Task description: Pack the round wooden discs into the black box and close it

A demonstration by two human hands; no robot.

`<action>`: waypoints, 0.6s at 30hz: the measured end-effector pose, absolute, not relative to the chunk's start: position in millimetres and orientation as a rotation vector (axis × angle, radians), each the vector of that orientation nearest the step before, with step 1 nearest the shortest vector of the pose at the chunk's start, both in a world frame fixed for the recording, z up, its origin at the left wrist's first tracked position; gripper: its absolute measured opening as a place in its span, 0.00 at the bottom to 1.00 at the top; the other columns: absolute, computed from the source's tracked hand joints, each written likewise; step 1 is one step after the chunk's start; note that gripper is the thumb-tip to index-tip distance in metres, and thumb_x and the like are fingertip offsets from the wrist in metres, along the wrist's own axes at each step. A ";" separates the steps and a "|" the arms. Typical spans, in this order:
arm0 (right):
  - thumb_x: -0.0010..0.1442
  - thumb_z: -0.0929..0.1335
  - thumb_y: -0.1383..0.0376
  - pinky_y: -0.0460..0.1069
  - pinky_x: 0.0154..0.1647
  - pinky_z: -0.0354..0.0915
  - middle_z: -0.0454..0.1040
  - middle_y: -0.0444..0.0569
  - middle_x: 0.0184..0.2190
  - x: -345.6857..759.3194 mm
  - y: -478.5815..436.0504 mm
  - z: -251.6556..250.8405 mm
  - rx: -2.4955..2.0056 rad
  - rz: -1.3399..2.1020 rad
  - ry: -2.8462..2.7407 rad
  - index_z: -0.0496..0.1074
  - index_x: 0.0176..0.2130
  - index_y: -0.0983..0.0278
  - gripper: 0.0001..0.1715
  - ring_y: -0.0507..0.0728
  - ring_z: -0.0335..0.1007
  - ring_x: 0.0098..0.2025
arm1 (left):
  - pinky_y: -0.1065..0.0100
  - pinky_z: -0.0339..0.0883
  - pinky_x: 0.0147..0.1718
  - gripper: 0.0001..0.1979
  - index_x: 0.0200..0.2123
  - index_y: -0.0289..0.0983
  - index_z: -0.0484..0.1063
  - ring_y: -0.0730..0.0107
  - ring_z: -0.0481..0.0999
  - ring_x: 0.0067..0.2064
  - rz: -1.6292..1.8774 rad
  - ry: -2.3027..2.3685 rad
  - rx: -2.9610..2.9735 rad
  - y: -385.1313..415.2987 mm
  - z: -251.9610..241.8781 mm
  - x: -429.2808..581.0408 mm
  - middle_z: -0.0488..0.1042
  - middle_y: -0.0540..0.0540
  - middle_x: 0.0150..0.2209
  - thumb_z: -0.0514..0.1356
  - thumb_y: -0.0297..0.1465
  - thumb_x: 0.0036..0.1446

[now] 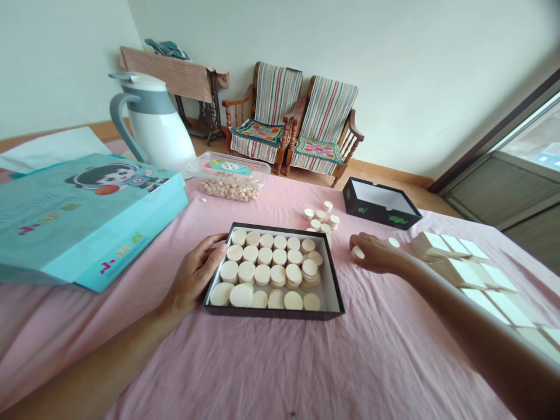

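My left hand (196,271) rests over the left rim of a shallow black box (273,312), its fingertips reaching the pale round wooden discs (262,275) inside. The discs lie in rows, some stacked, and fill most of the box. My right hand (376,254) is to the right of the box, pinching one wooden disc (357,252) at its fingertips. Just beyond that hand lies a loose disc (394,241). A small cluster of discs (319,219) sits on the pink sheet behind the box's far right corner.
A pink sheet (280,361) covers the table. A teal paper bag (83,221) lies at left, with a white jug (153,122) behind it. A clear tub of small beads (227,178) stands beyond the box. A black lid (380,203) and white cartons (464,271) lie at right.
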State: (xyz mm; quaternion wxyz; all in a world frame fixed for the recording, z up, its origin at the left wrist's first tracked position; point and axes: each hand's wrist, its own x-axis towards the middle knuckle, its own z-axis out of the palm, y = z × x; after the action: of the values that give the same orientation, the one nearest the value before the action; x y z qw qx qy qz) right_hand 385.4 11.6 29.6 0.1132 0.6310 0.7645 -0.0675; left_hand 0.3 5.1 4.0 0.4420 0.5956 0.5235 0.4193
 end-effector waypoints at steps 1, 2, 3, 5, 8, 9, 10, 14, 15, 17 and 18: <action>0.52 0.63 0.69 0.49 0.35 0.58 0.70 0.55 0.35 384.2 11.6 28.9 1.877 -0.191 2.197 0.68 0.37 0.67 0.09 0.59 0.68 0.38 | 0.70 0.72 0.32 0.25 0.54 0.35 0.65 0.59 0.76 0.44 1.038 1.299 1.475 4.9 4.0 0.1 0.76 0.42 0.47 0.54 0.44 0.57; 0.51 0.63 0.69 0.49 0.34 0.57 0.70 0.55 0.35 383.4 11.6 28.3 1.904 -0.186 2.159 0.68 0.36 0.66 0.10 0.59 0.67 0.38 | 0.70 0.72 0.33 0.26 0.54 0.35 0.65 0.59 0.76 0.44 1.039 1.298 1.473 4.8 3.9 0.0 0.76 0.42 0.47 0.54 0.44 0.57; 0.50 0.64 0.68 0.49 0.33 0.57 0.70 0.54 0.35 382.8 11.6 28.4 1.923 -0.185 2.134 0.68 0.36 0.66 0.10 0.58 0.67 0.38 | 0.70 0.71 0.33 0.26 0.54 0.35 0.65 0.59 0.77 0.44 1.041 1.297 1.472 4.7 3.7 -0.1 0.76 0.42 0.47 0.54 0.44 0.57; 0.48 0.64 0.68 0.49 0.33 0.57 0.70 0.53 0.35 381.7 10.7 32.5 1.943 -0.185 2.123 0.67 0.35 0.65 0.10 0.58 0.67 0.37 | 0.70 0.71 0.33 0.26 0.54 0.35 0.65 0.60 0.77 0.43 1.041 1.294 1.476 4.8 3.3 -0.4 0.76 0.42 0.47 0.54 0.44 0.57; 0.47 0.65 0.67 0.48 0.34 0.57 0.70 0.51 0.33 372.8 4.8 52.9 1.959 -0.194 2.201 0.65 0.33 0.64 0.09 0.57 0.66 0.36 | 0.70 0.71 0.32 0.26 0.54 0.35 0.64 0.60 0.77 0.43 1.034 1.289 1.475 5.0 2.8 -0.5 0.76 0.42 0.46 0.54 0.44 0.57; 0.47 0.65 0.66 0.48 0.34 0.57 0.70 0.50 0.33 366.4 0.9 63.0 1.958 -0.204 2.255 0.64 0.33 0.64 0.09 0.56 0.66 0.35 | 0.70 0.71 0.32 0.26 0.54 0.35 0.64 0.59 0.77 0.44 1.035 1.291 1.474 5.1 2.8 -0.4 0.76 0.42 0.46 0.54 0.44 0.57; 0.47 0.65 0.67 0.48 0.34 0.57 0.70 0.50 0.32 358.0 -4.1 73.9 1.950 -0.205 2.321 0.64 0.33 0.64 0.09 0.56 0.65 0.35 | 0.70 0.71 0.31 0.26 0.53 0.35 0.65 0.58 0.76 0.45 1.037 1.293 1.473 5.1 2.9 -0.3 0.76 0.42 0.46 0.54 0.44 0.57; 0.49 0.64 0.69 0.47 0.34 0.58 0.70 0.48 0.35 311.8 -30.2 108.7 1.776 -0.407 2.534 0.65 0.35 0.63 0.10 0.54 0.65 0.36 | 0.71 0.71 0.32 0.25 0.53 0.35 0.65 0.59 0.75 0.46 1.033 1.297 1.469 4.6 3.8 0.3 0.76 0.42 0.46 0.54 0.44 0.57; 0.49 0.64 0.69 0.47 0.35 0.58 0.69 0.48 0.35 300.2 -36.5 112.7 1.711 -0.470 2.569 0.65 0.36 0.62 0.11 0.54 0.65 0.36 | 0.71 0.71 0.32 0.25 0.53 0.36 0.65 0.59 0.76 0.45 1.030 1.294 1.464 4.4 4.1 0.4 0.76 0.42 0.46 0.54 0.44 0.57; 0.49 0.63 0.70 0.48 0.37 0.60 0.69 0.49 0.36 281.0 -46.1 114.7 1.594 -0.536 2.616 0.65 0.37 0.63 0.12 0.54 0.65 0.37 | 0.71 0.71 0.32 0.24 0.53 0.36 0.65 0.60 0.76 0.44 1.033 1.287 1.454 4.0 4.7 0.5 0.76 0.43 0.45 0.54 0.44 0.57; 0.49 0.63 0.71 0.49 0.38 0.60 0.69 0.50 0.37 274.1 -49.0 113.5 1.548 -0.549 2.628 0.65 0.37 0.64 0.12 0.55 0.65 0.37 | 0.71 0.71 0.33 0.24 0.53 0.37 0.65 0.61 0.76 0.44 1.036 1.285 1.449 3.8 4.8 0.6 0.76 0.44 0.45 0.54 0.43 0.57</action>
State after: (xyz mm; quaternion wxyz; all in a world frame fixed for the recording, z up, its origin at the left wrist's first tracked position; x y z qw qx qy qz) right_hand 274.1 -49.0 113.5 0.0213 0.4994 0.8478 -0.1772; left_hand 0.6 3.8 4.8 0.4551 0.5875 0.5210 0.4199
